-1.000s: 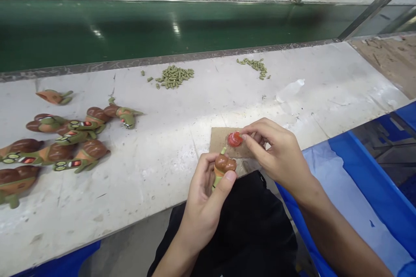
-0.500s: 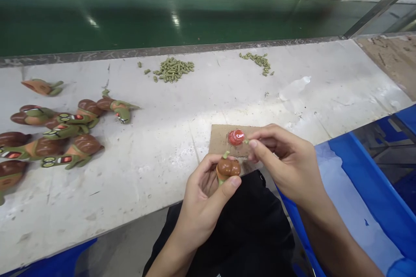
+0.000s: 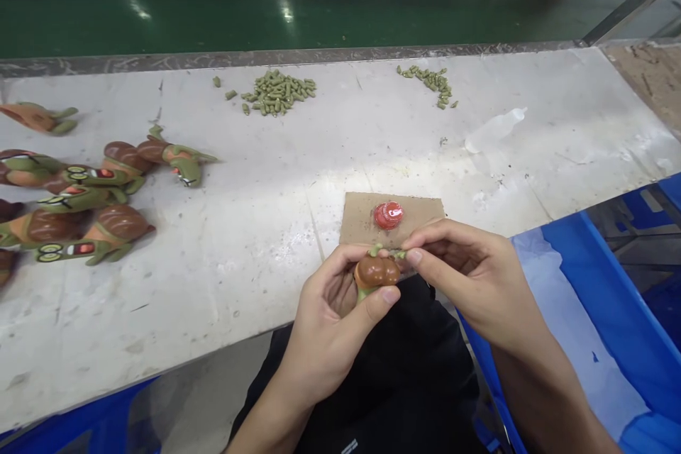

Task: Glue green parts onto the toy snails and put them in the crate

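Shifted from the red cap (image 3: 388,216), our right hand (image 3: 468,271) pinches a green peg (image 3: 399,255) beside the brown-and-green figure (image 3: 377,272) our left hand (image 3: 338,323) clasps by the table (image 3: 266,227), one stub (image 3: 375,250) apparently fitted, this second not clearly seated, loose pegs (image 3: 279,93) left.

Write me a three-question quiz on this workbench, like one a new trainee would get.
1. What does the left hand hold?
2. True or false: the right hand pinches a small green peg.
3. Relative to the cardboard piece, the larger heap of green pegs lies: A. on it; B. nearer the hands; C. farther from the hands.

Key: 1. A brown-and-green toy figure. 2. True. 3. C.
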Tool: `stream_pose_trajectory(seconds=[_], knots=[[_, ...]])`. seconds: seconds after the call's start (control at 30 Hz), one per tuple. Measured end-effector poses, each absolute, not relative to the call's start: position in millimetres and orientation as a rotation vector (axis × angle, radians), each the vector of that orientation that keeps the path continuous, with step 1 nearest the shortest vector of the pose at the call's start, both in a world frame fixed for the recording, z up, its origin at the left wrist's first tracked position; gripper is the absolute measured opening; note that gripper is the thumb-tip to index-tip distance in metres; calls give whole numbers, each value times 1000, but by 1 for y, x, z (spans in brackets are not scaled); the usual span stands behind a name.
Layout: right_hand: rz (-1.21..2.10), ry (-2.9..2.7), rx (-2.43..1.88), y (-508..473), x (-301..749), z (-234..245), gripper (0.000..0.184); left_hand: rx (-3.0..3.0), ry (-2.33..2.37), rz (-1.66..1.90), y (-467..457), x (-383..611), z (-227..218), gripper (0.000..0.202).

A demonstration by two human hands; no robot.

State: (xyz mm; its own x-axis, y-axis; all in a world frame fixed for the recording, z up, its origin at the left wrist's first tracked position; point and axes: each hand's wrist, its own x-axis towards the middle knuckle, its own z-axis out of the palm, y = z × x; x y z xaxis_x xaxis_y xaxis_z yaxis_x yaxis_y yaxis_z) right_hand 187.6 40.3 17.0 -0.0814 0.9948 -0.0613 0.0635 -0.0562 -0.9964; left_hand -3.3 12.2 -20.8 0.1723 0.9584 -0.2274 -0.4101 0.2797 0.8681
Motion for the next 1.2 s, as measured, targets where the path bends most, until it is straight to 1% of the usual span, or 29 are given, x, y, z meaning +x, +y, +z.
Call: stream_pose_trajectory(seconds=[0.13,0.3,0.43,0.7,0.83,0.93,0.97,1.0,1.13,1.2], knots=[[1258,-1338,-1273,40,188,19,12,754,939,1092,14,-3,-18,15],[1160,-1537,-1314,39,192,23,17,796,974,1064,13,-4,-17,16],[1153,-1657,-1296,38,194,24,17,853,962,1065,11,-5,-19,15],[1184,-1661,-1254,32,200,17,11,918,917,1047,12,-9,-20,12],[1156,-1636,-1257,25,199,16,14,965,913,1032,14,-10,-20,14],[1101,-1632,-1245,17,200,16,18,999,924,989,12,-10,-18,11],[1096,-1627,-1245,12,203,15,20,1004,923,964,10,-9,-17,11],[1103,-1611,-1248,7,206,15,26,1003,921,933,7,-9,-16,12],[1070,-1517,-1328,-20,232,17,66,939,959,783,-6,3,-13,20],[975,-1628,-1411,-34,245,17,76,919,976,668,-11,19,-14,20]])
